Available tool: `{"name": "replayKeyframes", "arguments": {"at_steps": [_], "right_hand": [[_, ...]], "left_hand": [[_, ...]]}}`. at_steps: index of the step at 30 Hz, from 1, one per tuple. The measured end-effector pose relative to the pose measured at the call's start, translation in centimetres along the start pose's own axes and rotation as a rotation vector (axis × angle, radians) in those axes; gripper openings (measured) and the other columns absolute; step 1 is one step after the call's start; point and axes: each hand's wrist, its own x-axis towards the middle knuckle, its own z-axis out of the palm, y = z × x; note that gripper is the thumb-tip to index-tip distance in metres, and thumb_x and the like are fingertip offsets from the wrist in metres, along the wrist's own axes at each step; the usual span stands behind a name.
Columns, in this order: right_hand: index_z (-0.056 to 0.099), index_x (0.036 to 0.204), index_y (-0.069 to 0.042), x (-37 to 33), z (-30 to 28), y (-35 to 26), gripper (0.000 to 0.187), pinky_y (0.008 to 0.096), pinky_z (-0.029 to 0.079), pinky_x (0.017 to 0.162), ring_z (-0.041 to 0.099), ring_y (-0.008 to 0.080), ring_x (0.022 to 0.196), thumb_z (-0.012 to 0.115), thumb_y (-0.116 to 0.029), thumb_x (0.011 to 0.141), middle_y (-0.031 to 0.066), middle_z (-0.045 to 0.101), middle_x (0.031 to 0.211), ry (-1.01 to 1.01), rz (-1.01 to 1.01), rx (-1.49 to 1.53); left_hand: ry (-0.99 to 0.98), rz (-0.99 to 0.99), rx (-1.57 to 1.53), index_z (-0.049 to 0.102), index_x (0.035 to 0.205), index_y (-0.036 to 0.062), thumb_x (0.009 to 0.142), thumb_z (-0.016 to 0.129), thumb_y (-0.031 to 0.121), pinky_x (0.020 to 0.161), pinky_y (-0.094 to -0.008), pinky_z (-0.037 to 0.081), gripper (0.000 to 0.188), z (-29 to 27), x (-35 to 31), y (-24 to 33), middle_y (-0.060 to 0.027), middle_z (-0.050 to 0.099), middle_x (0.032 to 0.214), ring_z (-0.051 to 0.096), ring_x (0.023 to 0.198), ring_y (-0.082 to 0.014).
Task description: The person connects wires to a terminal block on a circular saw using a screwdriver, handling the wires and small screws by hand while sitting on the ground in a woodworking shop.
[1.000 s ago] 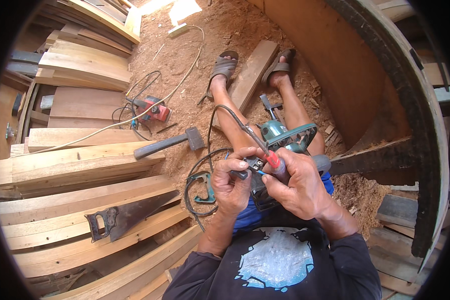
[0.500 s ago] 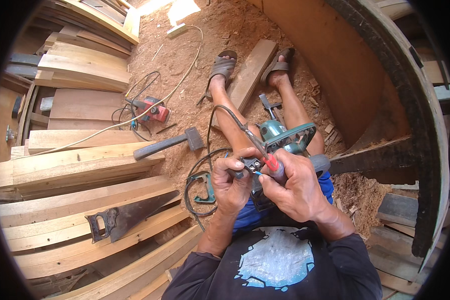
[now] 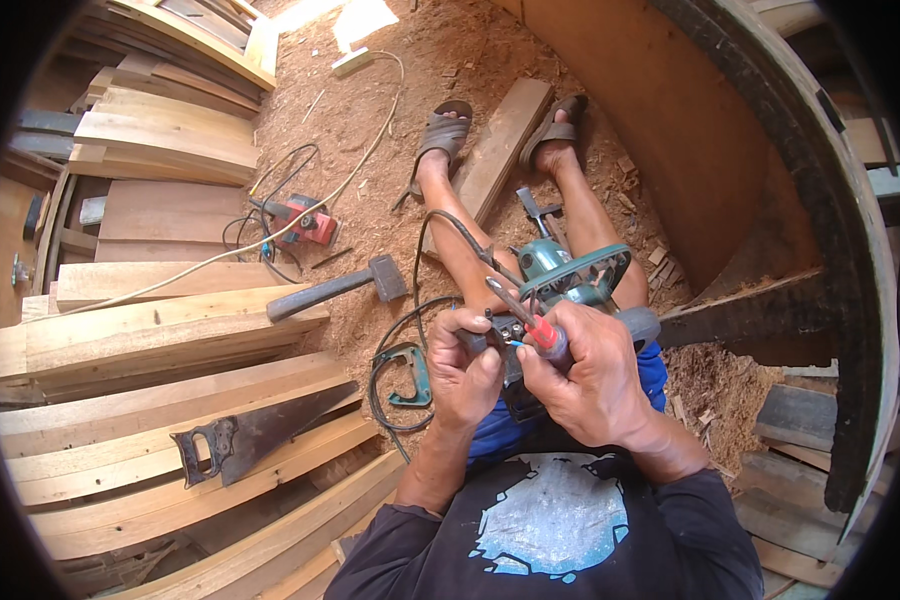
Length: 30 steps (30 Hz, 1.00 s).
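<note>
With the green plastic shell off, the left hand pinches a black block, the right hand a red-collared screwdriver and blue wire, seemingly unfastened.

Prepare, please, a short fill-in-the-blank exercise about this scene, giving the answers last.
The right hand holds a red-collared ____.
Between both hands shows a thin ____ wire.
The left hand holds a small ____ part.
On planks, lower in view than the hammer, lies a ____.
Missing words: screwdriver; blue; black; saw.
</note>
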Motion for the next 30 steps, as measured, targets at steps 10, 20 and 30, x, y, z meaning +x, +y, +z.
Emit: {"name": "replayKeyframes", "arguments": {"at_steps": [10, 20, 30], "right_hand": [[0.058, 0.091, 0.000, 0.1, -0.5, -0.6, 0.019, 0.0449, 0.049, 0.065, 0.065, 0.0380, 0.074, 0.072, -0.009, 0.082, 0.0173, 0.062, 0.077, -0.072, 0.115, 0.065], [0.063, 0.094, 0.001, 0.0, -1.6, -0.9, 0.021, 0.0422, 0.048, 0.065, 0.064, 0.0359, 0.074, 0.075, -0.012, 0.083, 0.0159, 0.061, 0.078, -0.172, 0.121, 0.056], [0.065, 0.099, 0.002, -0.3, -2.9, -1.3, 0.018, 0.0350, 0.046, 0.063, 0.061, 0.0218, 0.070, 0.072, -0.012, 0.089, 0.0127, 0.061, 0.080, -0.172, 0.275, 0.238]], "left_hand": [[0.056, -0.033, -0.005, 0.048, 0.114, 0.0082, 0.093, 0.072, 0.008, 0.106, -0.0534, 0.052, 0.032, -0.4, -0.3, -0.3, -0.0249, 0.057, 0.137, 0.057, 0.128, -0.0431], [0.036, 0.004, 0.006, 0.047, 0.115, 0.0081, 0.096, 0.066, 0.005, 0.104, -0.0540, 0.054, 0.028, -0.5, -0.3, -0.1, -0.0262, 0.056, 0.137, 0.057, 0.128, -0.0428], [-0.016, 0.030, 0.004, 0.045, 0.120, 0.0078, 0.096, 0.062, 0.002, 0.103, -0.0547, 0.054, 0.030, -0.9, 0.3, 0.0, -0.0284, 0.054, 0.140, 0.056, 0.129, -0.0422]]}}
